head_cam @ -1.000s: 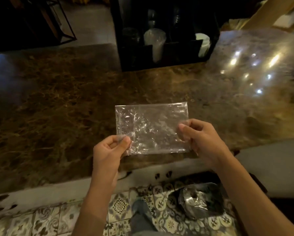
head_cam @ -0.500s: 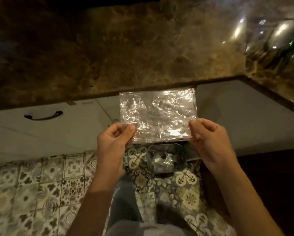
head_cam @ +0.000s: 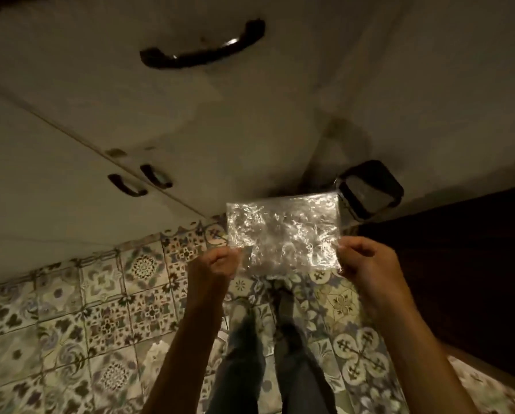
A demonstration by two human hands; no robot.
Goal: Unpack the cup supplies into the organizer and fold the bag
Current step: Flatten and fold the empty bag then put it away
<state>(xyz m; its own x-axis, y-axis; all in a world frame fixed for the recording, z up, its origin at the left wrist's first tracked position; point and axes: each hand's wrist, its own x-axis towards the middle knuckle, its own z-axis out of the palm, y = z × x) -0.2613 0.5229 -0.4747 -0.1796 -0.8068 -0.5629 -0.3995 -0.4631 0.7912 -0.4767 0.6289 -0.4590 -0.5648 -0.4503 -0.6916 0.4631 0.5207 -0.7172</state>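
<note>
Head view shows us pinching the folded bag (head_cam: 283,231) in the air above the floor (head_cam: 107,321), left hand (head_cam: 213,268) at its lower left corner, right hand (head_cam: 366,259) at its lower right, long axis running hand to hand, bin (head_cam: 369,189) just beyond its upper right corner.

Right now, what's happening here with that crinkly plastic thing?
A person is standing on a patterned tile floor by pale cabinet doors, holding a folded clear plastic bag flat in the air. The left hand pinches its lower left corner and the right hand its lower right corner. Just beyond the bag, low down, sits a dark bin. No cups or organizer are in view.
</note>
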